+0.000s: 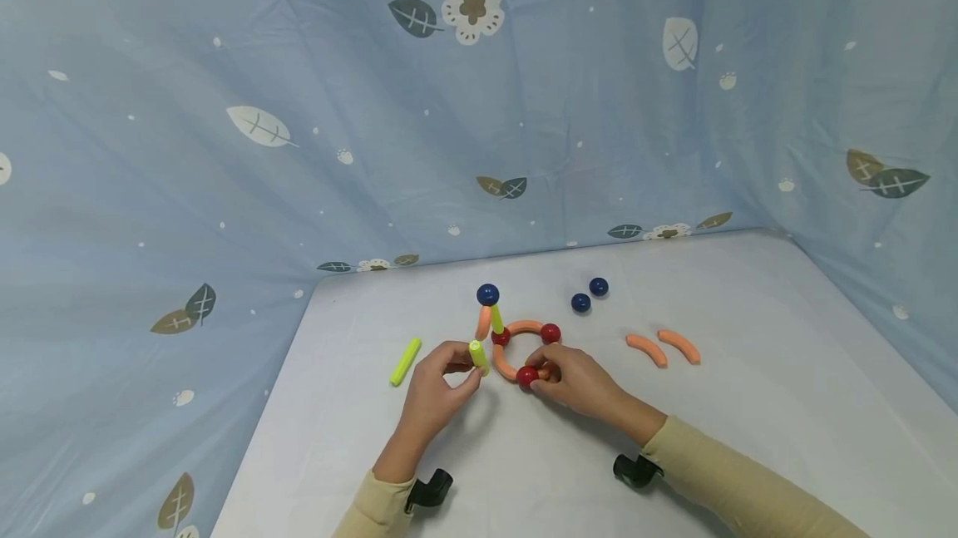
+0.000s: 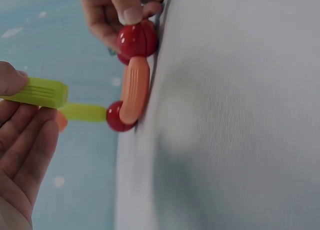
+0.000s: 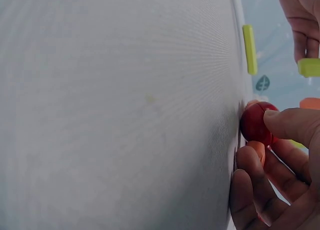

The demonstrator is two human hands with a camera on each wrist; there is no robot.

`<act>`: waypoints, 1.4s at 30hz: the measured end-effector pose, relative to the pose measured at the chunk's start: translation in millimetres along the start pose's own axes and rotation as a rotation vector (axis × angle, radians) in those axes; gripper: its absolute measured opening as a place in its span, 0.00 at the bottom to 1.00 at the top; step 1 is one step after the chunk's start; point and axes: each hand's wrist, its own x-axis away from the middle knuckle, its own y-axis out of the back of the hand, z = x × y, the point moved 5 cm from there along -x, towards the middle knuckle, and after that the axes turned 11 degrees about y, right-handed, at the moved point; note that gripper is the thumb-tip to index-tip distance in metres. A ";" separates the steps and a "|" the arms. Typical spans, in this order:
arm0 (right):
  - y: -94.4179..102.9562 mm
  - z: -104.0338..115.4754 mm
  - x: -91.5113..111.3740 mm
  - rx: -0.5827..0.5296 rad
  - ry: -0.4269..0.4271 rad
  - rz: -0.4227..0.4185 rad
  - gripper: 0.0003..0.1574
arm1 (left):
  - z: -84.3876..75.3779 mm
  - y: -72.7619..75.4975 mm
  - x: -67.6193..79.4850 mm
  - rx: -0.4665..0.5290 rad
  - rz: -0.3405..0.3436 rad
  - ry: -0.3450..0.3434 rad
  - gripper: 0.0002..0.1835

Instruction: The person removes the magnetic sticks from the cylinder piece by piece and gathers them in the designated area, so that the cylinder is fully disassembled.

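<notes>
My left hand [image 1: 434, 388] pinches a yellow-green stick [image 1: 479, 357] between thumb and fingers, held above the table. My right hand [image 1: 580, 382] grips a red ball [image 1: 527, 377] at the near side of a ring made of orange curved pieces [image 1: 503, 363] and red balls. From the ring's left red ball [image 1: 500, 337] another yellow-green stick [image 1: 497, 319] rises to a dark blue ball [image 1: 488, 294]. An orange curved piece [image 1: 484, 323] hangs from that blue ball. Seen from the left wrist, the held stick [image 2: 42, 92] is apart from the standing stick [image 2: 85, 112].
One loose yellow-green stick [image 1: 406, 362] lies left of my left hand. Two dark blue balls [image 1: 580, 303] rest behind the ring. Two orange curved pieces [image 1: 647, 350] lie to the right on the white tabletop [image 1: 763, 438]. A blue patterned cloth [image 1: 569, 106] hangs behind the table.
</notes>
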 end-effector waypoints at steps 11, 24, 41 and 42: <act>-0.2 -1.1 0.2 -0.018 -0.014 -0.001 0.17 | 15.7 22.1 2.2 -0.016 -0.067 -0.015 0.14; 0.7 0.5 0.6 -0.027 -0.017 -0.005 0.17 | 47.9 57.9 7.1 -0.100 -0.191 0.127 0.13; 0.2 -1.0 0.3 -0.025 -0.022 -0.001 0.17 | 89.8 106.0 16.4 -0.269 -0.298 0.333 0.19; 0.0 -1.3 0.3 -0.026 -0.022 0.000 0.17 | 92.1 107.5 17.0 -0.273 -0.299 0.341 0.20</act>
